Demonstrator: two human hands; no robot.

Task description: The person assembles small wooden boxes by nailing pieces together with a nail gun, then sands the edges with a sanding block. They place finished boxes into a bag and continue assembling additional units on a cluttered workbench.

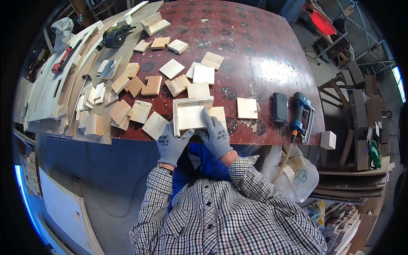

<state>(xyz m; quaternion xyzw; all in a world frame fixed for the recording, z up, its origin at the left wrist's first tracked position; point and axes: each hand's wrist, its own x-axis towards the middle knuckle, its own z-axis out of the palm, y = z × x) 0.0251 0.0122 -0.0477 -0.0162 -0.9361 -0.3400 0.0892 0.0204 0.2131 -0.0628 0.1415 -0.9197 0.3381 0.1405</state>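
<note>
At the table's near edge lies a small wooden box (191, 116) of pale boards, with raised walls along its far and left sides. My left hand (171, 144), in a grey glove, grips its near left corner, thumb along the near edge. My right hand (216, 134), gloved alike, holds the right side with the fingers on that edge. Square wooden blocks lie around it: one block (198, 89) just beyond the far wall, another block (155, 126) by my left hand, and a third block (218, 116) partly under my right hand.
Several loose wooden blocks (172, 68) spread across the dark red tabletop (263, 55). To the right are a single block (247, 108), a dark case (279, 107) and a blue air nailer (300, 112) with its hose (285, 159). A circular saw (114, 37) stands far left.
</note>
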